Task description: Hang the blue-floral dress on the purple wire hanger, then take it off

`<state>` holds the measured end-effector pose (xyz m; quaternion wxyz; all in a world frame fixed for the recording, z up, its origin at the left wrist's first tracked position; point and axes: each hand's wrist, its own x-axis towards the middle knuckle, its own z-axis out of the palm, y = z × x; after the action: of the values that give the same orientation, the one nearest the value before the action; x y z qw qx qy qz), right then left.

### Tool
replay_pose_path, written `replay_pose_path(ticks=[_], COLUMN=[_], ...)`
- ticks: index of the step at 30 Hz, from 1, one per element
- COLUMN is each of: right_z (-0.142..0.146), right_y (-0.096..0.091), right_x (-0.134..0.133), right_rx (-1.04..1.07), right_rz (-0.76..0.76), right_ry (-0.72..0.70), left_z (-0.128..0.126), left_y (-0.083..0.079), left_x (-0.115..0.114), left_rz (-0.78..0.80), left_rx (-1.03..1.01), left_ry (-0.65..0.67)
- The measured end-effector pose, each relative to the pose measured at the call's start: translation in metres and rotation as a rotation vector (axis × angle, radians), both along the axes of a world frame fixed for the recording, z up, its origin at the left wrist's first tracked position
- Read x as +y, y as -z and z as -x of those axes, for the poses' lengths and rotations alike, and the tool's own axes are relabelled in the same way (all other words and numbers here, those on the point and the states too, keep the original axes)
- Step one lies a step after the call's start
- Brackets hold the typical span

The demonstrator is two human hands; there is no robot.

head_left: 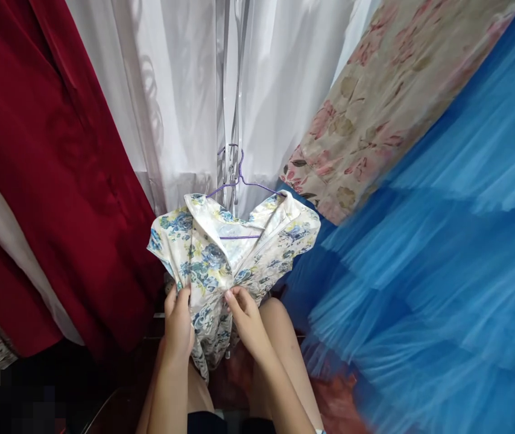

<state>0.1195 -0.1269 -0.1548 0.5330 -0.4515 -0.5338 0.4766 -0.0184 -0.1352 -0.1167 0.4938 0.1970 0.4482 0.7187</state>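
A short-sleeved white garment with blue and yellow flowers [212, 256] hangs in front of me on a thin purple hanger [240, 179]. Its collar lies spread wide, and the hanger's lower bar shows in the neck opening. My left hand [179, 319] pinches the garment's side below the sleeve, fingers closed on the cloth. At the front, just below the V of the neckline, my right hand [245, 310] is closed on the fabric edge between thumb and fingers. The lower part of the garment hangs bunched between my knees.
White curtains [176, 90] hang behind, with pale ribbons [231, 78] down the middle. Dark red cloth [81, 181] hangs on the left. To the right are a pink-flowered beige cloth [352, 126] and layered blue tulle [442, 271]. Reddish floor [334, 401] shows below.
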Motion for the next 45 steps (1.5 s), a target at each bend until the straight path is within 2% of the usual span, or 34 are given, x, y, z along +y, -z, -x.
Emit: replay_pose_path(ticks=[4,8,9,10,11,13,14,17,20,22,23,27,29,30,32,34,35,37,40,41,43,45], right_z=[-0.001,-0.021,-0.027,-0.031,-0.034,-0.037,-0.038,-0.040,-0.048,-0.056,-0.060,-0.065,-0.062,-0.059,-0.053,-0.048,-0.047,-0.047,-0.050,-0.051,-0.054,-0.055], right_y=[-0.010,-0.001,0.002,0.003,0.004,0.001,-0.002,-0.009,-0.019,-0.037,-0.052,-0.139,-0.180,-0.194,-0.208,-0.204,-0.199,-0.189,-0.189,-0.193,-0.201,-0.202], right_x=[0.005,-0.014,-0.020,-0.025,-0.029,-0.036,-0.038,-0.042,-0.036,-0.021,-0.009,0.056,0.085,0.095,0.104,0.102,0.099,0.089,0.076,0.074,0.073,0.079], right_rx=[0.114,0.210,0.217,0.214,0.206,0.196,0.196,0.204,0.243,0.280,0.298,0.420,0.452,0.463,0.480,0.503,0.493,0.385,0.070,-0.012,-0.114,-0.167], right_rz=[-0.021,0.080,0.110,0.134,0.150,0.158,0.161,0.187,0.227,0.237,0.242,0.242,0.227,0.224,0.204,0.180,0.150,0.045,-0.187,-0.239,-0.302,-0.336], right_ry=[-0.062,-0.020,-0.015,-0.024,-0.042,-0.075,-0.088,-0.118,-0.128,-0.138,-0.158,-0.258,-0.276,-0.285,-0.289,-0.282,-0.269,-0.223,-0.132,-0.123,-0.127,-0.112], left_z=[0.001,-0.002,-0.005,-0.011,-0.019,-0.039,-0.050,-0.074,-0.077,-0.068,-0.063,-0.049,-0.047,-0.048,-0.048,-0.044,-0.041,-0.031,-0.018,-0.015,-0.016,-0.023], left_y=[0.009,0.028,0.034,0.040,0.048,0.063,0.070,0.083,0.078,0.066,0.059,0.036,0.035,0.036,0.041,0.040,0.033,0.006,-0.060,-0.083,-0.121,-0.144], left_x=[-0.008,-0.016,-0.018,-0.020,-0.022,-0.026,-0.028,-0.029,-0.025,-0.022,-0.021,-0.023,-0.026,-0.027,-0.027,-0.022,-0.018,-0.002,0.036,0.051,0.078,0.095], left_rz=[-0.030,-0.213,-0.274,-0.316,-0.328,-0.287,-0.259,-0.278,-0.386,-0.417,-0.418,-0.408,-0.416,-0.424,-0.431,-0.437,-0.461,-0.564,-0.730,-0.768,-0.838,-0.924], left_rx=[0.139,0.559,0.694,0.810,0.890,0.921,0.890,0.837,0.919,1.039,1.110,1.380,1.484,1.525,1.564,1.531,1.488,1.376,1.231,1.227,1.309,1.398], left_ry=[-0.013,-0.321,-0.309,-0.226,-0.084,0.206,0.274,0.232,0.174,0.218,0.255,0.440,0.508,0.536,0.586,0.623,0.597,0.415,-0.014,-0.068,-0.045,-0.028])
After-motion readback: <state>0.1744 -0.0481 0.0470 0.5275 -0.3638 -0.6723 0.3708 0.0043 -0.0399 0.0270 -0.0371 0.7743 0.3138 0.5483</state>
